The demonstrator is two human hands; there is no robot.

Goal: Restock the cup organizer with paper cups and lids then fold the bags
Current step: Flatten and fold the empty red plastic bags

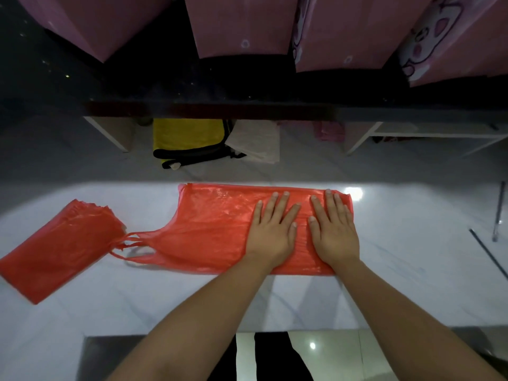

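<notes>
- A red bag (220, 229) is being pressed flat on the white desk (384, 270), handles pointing left.
- Its right part is being held down by the left hand (270, 232) and right hand (334, 232), side by side, fingers straight and spread, nothing being gripped.
- A stack of bags (60, 248) is lying at the left, touching the handles.
- A yellow cloth (189, 138) is being kept under the shelf behind.

Both forearms are extended from the bottom of the frame toward its centre. The left hand (270, 233) is laid flat, palm down, just right of centre, its fingers straight and slightly spread. The right hand (334, 233) is laid flat just beside it, fingers straight. The thumbs are turned toward each other, not touching.
</notes>
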